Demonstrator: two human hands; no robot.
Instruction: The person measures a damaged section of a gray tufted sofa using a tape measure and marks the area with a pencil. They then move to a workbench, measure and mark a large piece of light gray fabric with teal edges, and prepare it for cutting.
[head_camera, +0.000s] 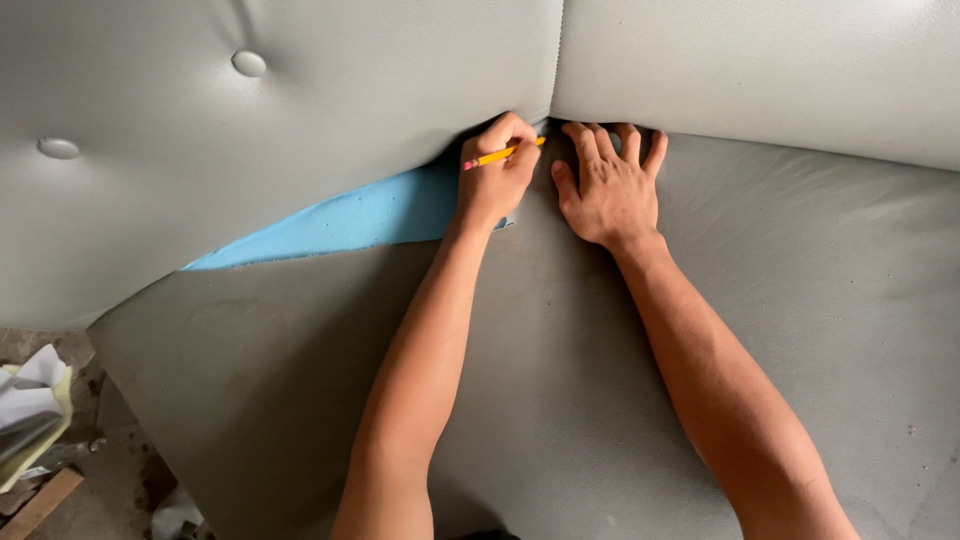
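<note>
The grey seat fabric (560, 400) fills most of the view, spread flat from the near edge up to the crease where it meets the padded grey backrest (300, 110), which is tufted with two covered buttons (249, 63) toward its upper left. A vertical seam (557, 60) splits the backrest above the hands. Along the crease, left of centre, a wedge of blue foam (340, 222) shows bare where the fabric stops short.

The right hand (608, 190) lies flat on the fabric at the crease, palm down, fingers spread with their tips pushed under the backrest — it grips nothing. The left hand (495, 170) is closed round a yellow pencil (503, 153) just beside it, the pencil lying nearly level with its point toward the seam foot.

A likely risk: the fabric looks loose, so if the flat hand lifts or slides the cloth could creep and any pencil line would land off the crease. Pressing hard on a foam-backed surface may also snap the lead or snag the weave — and the overhanging backrest hides the tip, so the stroke runs partly blind.

Scraps and a wooden offcut (40, 505) lie on the floor at the lower left corner.
</note>
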